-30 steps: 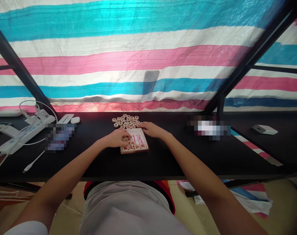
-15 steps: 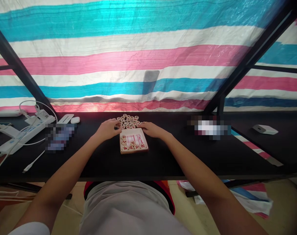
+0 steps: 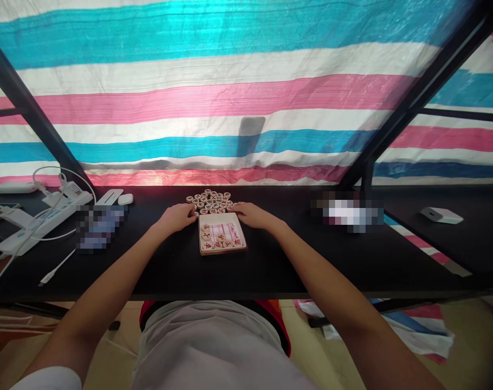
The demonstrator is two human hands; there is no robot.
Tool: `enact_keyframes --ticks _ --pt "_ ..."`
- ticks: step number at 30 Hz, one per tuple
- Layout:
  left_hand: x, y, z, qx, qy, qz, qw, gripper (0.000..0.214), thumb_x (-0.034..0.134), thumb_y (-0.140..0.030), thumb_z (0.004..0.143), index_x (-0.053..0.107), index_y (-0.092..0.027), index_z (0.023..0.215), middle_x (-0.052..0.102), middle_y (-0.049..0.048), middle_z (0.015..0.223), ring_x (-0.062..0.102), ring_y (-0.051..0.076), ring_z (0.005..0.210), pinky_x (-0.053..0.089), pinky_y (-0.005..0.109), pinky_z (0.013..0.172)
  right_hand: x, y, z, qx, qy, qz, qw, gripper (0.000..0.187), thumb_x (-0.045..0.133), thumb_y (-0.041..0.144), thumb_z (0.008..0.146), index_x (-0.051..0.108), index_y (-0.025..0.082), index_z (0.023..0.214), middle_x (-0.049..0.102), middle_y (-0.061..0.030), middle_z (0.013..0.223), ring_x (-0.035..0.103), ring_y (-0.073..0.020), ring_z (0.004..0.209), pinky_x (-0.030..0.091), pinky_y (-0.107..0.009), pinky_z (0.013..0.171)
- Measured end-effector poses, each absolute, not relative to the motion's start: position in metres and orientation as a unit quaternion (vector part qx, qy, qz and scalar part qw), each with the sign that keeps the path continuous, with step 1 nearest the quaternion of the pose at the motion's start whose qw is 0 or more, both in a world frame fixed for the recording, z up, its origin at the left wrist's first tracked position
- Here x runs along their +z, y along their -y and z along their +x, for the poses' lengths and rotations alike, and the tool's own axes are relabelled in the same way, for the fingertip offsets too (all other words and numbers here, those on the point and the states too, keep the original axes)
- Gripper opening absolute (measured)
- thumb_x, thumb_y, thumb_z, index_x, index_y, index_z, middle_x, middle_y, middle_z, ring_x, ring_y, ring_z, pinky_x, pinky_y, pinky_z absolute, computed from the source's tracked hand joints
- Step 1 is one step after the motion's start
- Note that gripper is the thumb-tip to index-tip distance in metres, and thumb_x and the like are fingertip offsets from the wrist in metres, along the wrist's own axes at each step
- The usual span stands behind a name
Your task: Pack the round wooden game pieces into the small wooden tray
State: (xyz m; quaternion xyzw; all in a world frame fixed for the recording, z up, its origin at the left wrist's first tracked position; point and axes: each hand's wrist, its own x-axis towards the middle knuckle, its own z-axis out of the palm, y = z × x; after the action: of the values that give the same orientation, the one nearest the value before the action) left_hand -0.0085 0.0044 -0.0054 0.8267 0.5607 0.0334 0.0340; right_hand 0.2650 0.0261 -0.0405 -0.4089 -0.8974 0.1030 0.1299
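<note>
A small wooden box (image 3: 222,250) lies on the black desk (image 3: 271,265) in front of me, with several round chess pieces bearing red characters along its left and near sides. Behind it is a loose pile of chess pieces (image 3: 211,198). My left hand (image 3: 176,217) rests by the box's far left corner at the pile's near edge, its fingers curled and pinched together; what they hold is hidden. My right hand (image 3: 251,213) lies at the box's far right corner, fingers stretched out flat, fingertips touching the pile.
A white power strip (image 3: 35,225) with cables, a white mouse (image 3: 125,199) and a loose white cable (image 3: 55,268) lie at the left. A small white device (image 3: 440,215) sits on the right desk. Black frame posts (image 3: 376,146) rise at both sides against a striped tarp.
My left hand left the box, reached up to the pile, then drew back a little toward the box's far left corner. The right hand has stayed put.
</note>
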Motion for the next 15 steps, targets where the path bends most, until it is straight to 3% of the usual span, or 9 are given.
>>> enact_keyframes --ticks 9,15 --pt "-0.0071 0.0002 -0.005 0.067 -0.554 0.829 0.025 0.03 0.038 -0.038 0.09 0.062 -0.023 0.095 0.066 0.0054 0.097 0.061 0.023 0.087 0.045 0.03 0.069 -0.0389 -0.0249 0.2647 0.098 0.899 -0.408 0.123 0.035 0.042 0.01 0.087 0.064 0.017 0.113 0.064 -0.0092 0.108 0.059 -0.0194 0.1 0.042 -0.03 0.091" --pt "-0.0043 0.0041 -0.0025 0.126 -0.423 0.894 0.074 0.028 0.043 -0.036 0.088 0.064 -0.021 0.097 0.063 0.0042 0.096 0.058 0.018 0.089 0.045 0.028 0.08 -0.0424 -0.0278 0.2654 0.1 0.9 -0.403 0.132 0.036 0.042 0.008 0.085 0.066 0.018 0.11 0.064 -0.0085 0.108 0.058 -0.019 0.1 0.042 -0.029 0.091"
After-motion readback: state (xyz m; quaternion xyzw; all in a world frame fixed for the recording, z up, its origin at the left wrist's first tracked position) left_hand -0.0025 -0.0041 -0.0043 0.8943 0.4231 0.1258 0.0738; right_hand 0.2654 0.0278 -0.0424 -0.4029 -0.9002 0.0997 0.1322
